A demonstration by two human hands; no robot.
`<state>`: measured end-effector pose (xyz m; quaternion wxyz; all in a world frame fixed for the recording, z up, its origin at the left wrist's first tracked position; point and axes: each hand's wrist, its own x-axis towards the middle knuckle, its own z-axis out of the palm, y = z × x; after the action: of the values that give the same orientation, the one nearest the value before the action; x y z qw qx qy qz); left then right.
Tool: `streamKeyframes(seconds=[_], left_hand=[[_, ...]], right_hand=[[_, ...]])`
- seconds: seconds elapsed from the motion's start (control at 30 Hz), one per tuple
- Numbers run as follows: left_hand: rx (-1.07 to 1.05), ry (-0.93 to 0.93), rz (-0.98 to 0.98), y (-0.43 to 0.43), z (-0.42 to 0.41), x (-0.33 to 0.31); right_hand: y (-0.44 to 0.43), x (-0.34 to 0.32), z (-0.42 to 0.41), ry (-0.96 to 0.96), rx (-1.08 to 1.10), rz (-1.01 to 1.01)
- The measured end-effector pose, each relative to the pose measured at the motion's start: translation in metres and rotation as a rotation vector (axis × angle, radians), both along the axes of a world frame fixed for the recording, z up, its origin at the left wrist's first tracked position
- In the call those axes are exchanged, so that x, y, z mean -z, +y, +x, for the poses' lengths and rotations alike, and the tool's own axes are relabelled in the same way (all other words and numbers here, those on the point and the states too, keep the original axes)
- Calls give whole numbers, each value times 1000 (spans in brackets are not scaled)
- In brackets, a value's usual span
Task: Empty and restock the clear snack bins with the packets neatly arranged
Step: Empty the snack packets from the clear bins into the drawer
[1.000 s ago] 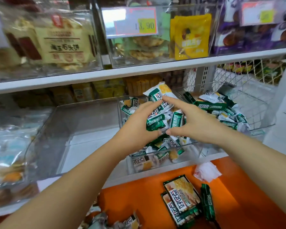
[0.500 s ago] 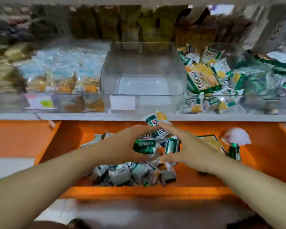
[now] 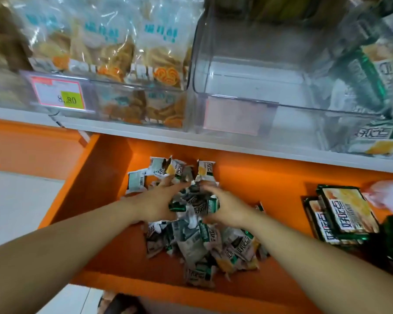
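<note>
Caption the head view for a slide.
Left hand and right hand hold a clutch of snack packets over the loose pile on the orange shelf, beneath an empty clear bin.

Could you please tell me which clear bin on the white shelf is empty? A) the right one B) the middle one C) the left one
B: the middle bin shows only its bare floor, while the left bin holds biscuit bags and the right bin holds green packets.
</note>
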<state>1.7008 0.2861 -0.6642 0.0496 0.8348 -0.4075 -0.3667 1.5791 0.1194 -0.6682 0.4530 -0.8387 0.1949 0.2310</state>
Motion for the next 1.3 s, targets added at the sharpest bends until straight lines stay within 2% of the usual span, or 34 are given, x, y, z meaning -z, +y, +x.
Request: streamKeyframes(seconds=[0.13, 0.23, 0.43, 0.6, 0.77, 0.9, 1.1, 1.2, 1.3], left_hand=[[10, 53, 71, -3, -1, -10], [64, -32, 56, -14, -11, -32], [151, -174, -198, -53, -60, -112], [154, -183, -543, -97, -107, -185], [162, -279, -777, -156, -128, -221], [139, -387, -786, -203, -123, -221], [32, -295, -814, -242, -96, -216], [54, -232, -822, -245, -82, -215], [82, -202, -848, -246, -73, -213]], right_hand=[[-3, -6, -4, -2, -75, -35], [-8, -28, -18, -45, -156, -100], [-36, -106, -66, -197, -199, -216], [-82, -181, -119, -342, -48, -248], [-140, -234, -159, -527, 186, -299], [-198, -249, -170, -562, 334, -474], [-278, -236, -145, -380, 411, -667], [-300, -227, -121, -376, 435, -740], [-314, -227, -93, -412, 458, -719]])
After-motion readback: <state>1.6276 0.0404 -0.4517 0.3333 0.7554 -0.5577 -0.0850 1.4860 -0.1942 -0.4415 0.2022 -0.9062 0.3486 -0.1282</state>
